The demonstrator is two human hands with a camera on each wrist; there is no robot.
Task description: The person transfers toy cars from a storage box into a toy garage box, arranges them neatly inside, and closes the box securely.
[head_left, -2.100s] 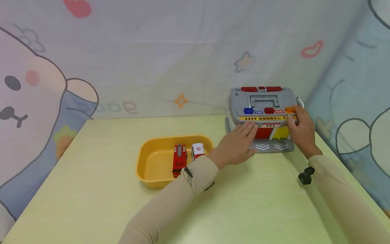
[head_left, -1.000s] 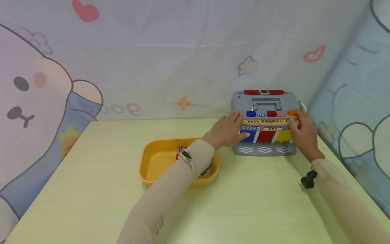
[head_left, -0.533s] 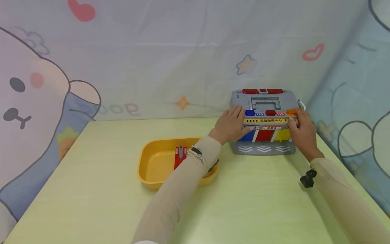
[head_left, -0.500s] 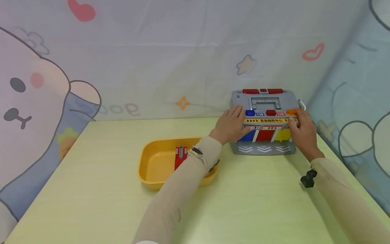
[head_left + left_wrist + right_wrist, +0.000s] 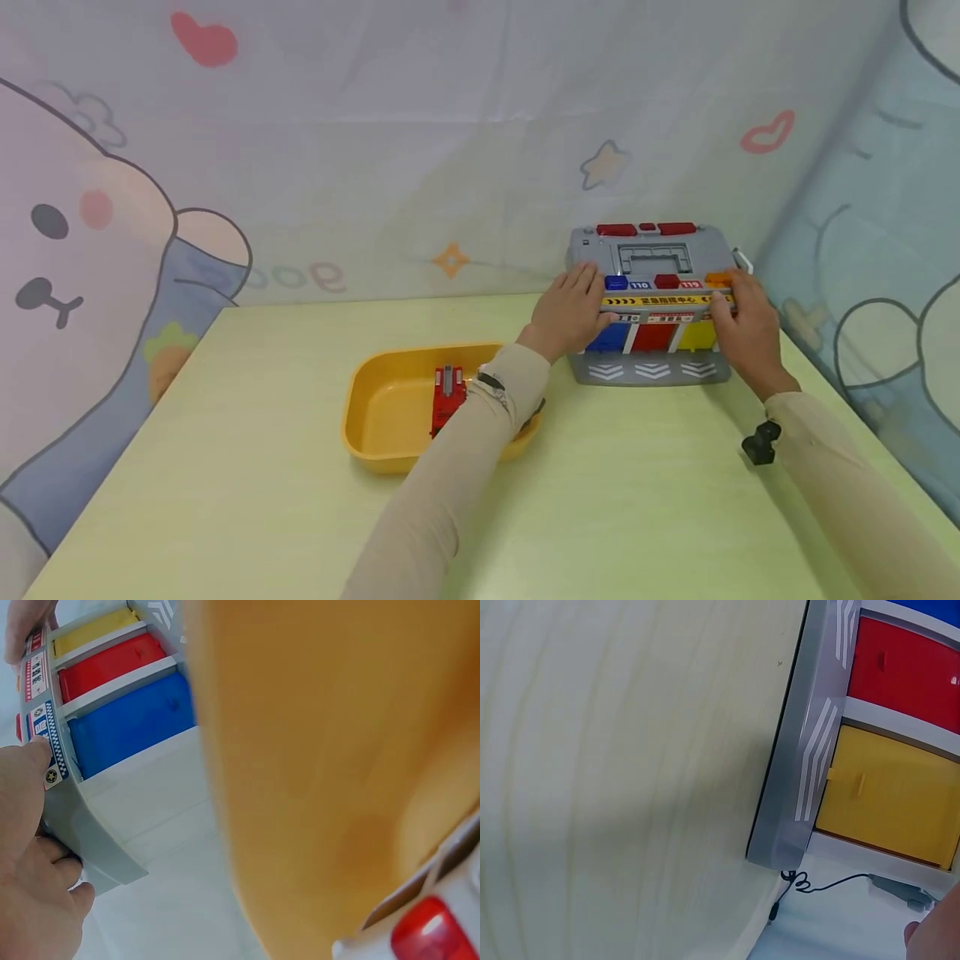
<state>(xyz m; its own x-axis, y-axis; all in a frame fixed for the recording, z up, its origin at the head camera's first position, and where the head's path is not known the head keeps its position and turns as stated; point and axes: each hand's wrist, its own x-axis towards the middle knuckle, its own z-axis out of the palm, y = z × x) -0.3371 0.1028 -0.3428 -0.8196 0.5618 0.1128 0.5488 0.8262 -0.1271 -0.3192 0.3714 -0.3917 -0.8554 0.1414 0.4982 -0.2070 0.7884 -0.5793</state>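
Note:
A grey toy rescue station stands at the table's back right. It has blue, red and yellow doors, all closed. My left hand grips its left front corner. The left wrist view shows that thumb on the sign strip above the blue door and the other fingers bent at the side wall. My right hand holds the right end, thumb at the front edge beside the orange roof light. Only a bit of this hand enters the right wrist view.
A yellow tray sits left of the station, holding a red fire truck. My left forearm crosses over it. A white toy vehicle with a red light shows in the left wrist view. A black cable lies beyond the station's right side.
My left hand has moved from in front of the blue door to the station's left corner, uncovering that door. My left sleeve now hides the white vehicle. The right hand has stayed put.

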